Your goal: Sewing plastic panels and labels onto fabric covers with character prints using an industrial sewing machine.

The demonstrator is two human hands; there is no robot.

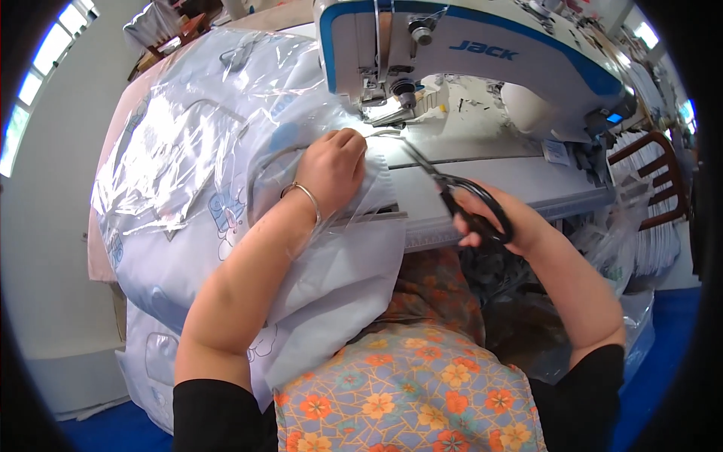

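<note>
My left hand (pixel 331 167) is closed in a fist at the edge of a pale printed quilted cover (pixel 203 260), just in front of the sewing machine's presser foot (pixel 393 118). A narrow light strip (pixel 385 133) runs from beside its fingers toward the foot. Clear plastic film (pixel 181 143) lies over much of the cover and reaches under that hand. In my right hand (pixel 520 218) is a pair of black-handled scissors (pixel 446 183), my fingers through the handles. The blades point up and left toward the strip, slightly blurred and apart from it.
A white and blue sewing machine (pixel 482 45) spans the back of the table. Along the table's front edge runs a ruler strip (pixel 452 238). At the right stand a brown wooden chair (pixel 663 177) and stacked pale sheets (pixel 655 241). Crumpled clear plastic (pixel 614 226) hangs beside the table.
</note>
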